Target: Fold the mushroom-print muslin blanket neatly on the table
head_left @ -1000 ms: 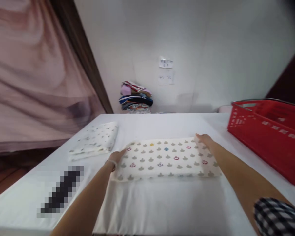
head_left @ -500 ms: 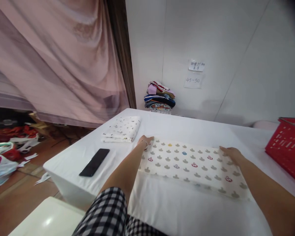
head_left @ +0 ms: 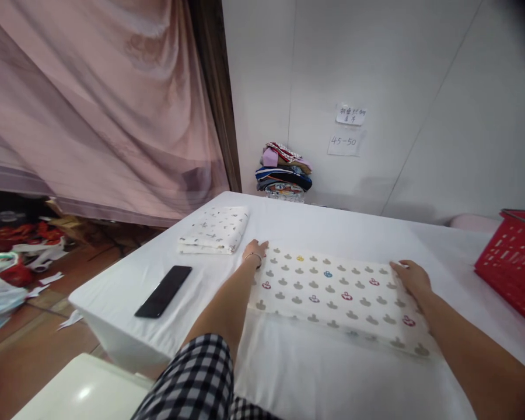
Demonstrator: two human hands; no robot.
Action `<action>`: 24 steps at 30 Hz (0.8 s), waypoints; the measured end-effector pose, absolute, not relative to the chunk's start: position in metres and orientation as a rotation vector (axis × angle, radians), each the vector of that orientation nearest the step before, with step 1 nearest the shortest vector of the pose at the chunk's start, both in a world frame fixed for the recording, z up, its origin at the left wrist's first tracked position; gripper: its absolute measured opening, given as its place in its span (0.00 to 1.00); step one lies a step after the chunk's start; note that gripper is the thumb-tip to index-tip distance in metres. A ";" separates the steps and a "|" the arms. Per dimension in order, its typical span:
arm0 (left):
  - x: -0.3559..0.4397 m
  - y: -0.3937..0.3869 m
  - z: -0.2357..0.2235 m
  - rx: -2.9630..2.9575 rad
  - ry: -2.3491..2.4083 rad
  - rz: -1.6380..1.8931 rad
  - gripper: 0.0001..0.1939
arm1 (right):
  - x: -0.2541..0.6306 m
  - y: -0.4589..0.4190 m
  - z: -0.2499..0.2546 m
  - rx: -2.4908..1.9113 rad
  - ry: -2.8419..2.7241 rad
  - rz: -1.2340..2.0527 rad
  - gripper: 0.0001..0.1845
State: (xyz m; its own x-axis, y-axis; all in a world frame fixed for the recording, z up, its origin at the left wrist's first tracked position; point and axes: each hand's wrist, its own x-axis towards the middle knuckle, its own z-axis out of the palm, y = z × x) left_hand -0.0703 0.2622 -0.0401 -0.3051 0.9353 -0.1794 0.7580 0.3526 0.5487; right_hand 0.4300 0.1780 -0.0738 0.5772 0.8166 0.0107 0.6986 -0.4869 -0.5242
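A white cloth point(head_left: 328, 291) printed with rows of grey shapes and a few coloured ones lies folded into a long strip on the table. My left hand point(head_left: 254, 252) is at its far left corner, fingers closed on the edge; a thin bracelet circles the wrist. At the far right corner, my right hand point(head_left: 413, 279) grips the cloth between thumb and fingers. The undersides of both fingertips are hidden. Left of my left hand rests another folded white cloth point(head_left: 214, 230) with small dark prints.
A black phone point(head_left: 164, 291) lies on the white-covered table point(head_left: 332, 219) near its left edge. A red basket point(head_left: 511, 262) stands at the right. Behind the table is a stack of folded fabrics point(head_left: 284, 172). A pale stool-like surface point(head_left: 83, 388) sits at lower left.
Both hands stay at the cloth's far corners, and the cloth looks slightly flatter and straighter. My left fingers have shifted a little. The view has moved slightly.
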 end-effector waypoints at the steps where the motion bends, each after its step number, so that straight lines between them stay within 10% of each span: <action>1: -0.070 0.262 -0.040 1.487 2.161 0.500 0.26 | 0.430 0.178 -0.074 -2.344 -1.214 0.314 0.30; 19: -0.036 0.231 -0.038 2.426 1.913 0.303 0.28 | 0.374 0.163 -0.059 -2.259 -1.813 -0.304 0.28; 24: -0.040 0.228 -0.055 2.338 1.863 0.092 0.36 | 0.363 0.155 -0.072 -2.284 -2.015 0.057 0.29</action>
State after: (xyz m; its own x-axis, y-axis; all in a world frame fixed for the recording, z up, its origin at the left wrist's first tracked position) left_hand -0.0397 0.2283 -0.0545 0.2263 0.9730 -0.0458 0.9637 -0.2168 0.1556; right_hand 0.3630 0.1553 -0.0722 0.1260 0.9914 0.0352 0.9879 -0.1221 -0.0960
